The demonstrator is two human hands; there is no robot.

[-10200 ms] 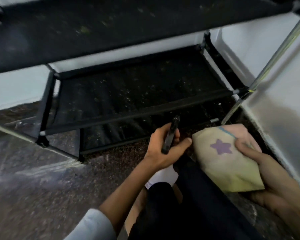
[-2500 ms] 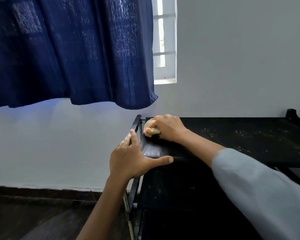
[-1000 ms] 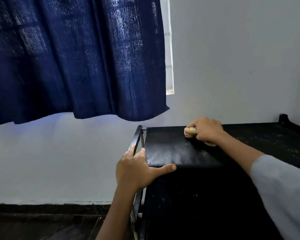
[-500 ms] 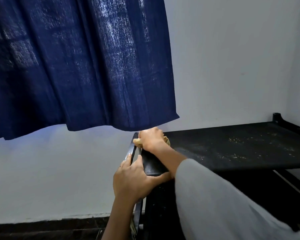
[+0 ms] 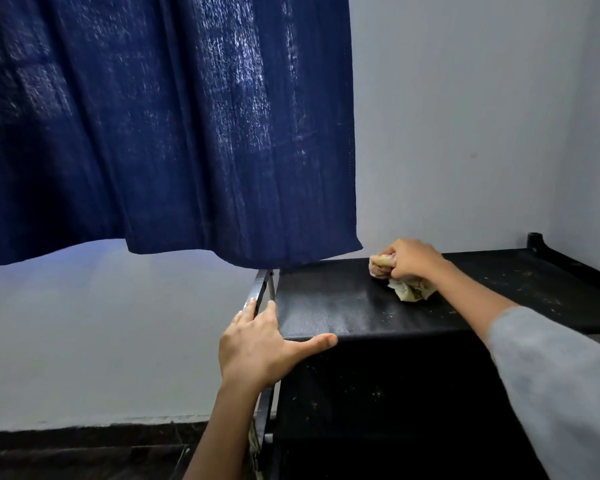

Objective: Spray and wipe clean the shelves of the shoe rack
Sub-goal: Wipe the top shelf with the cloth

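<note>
- On the far left I see a big dark blue curtain hanging in front of a pale wall. Its bottom edge ends just above the left end of the shoe rack.
- My left hand rests on the left front corner of the rack. The fingers lie almost straight on the metal side rail, and the thumb runs along the front edge. It grips nothing; it just steadies the rack.
- The top shelf is black cloth. The left part looks cleaner, and the right part has pale specks of dirt.
- My right hand is curled tight around a scrunched yellowish cloth, pressing it on the shelf near the back.
- To wipe well, I think I should keep the rack held firm, press down evenly, and sweep right across the speckled part, all the way to each edge.
- The cloth has a small dark mark, but I cannot read it. I see no other writing.
</note>
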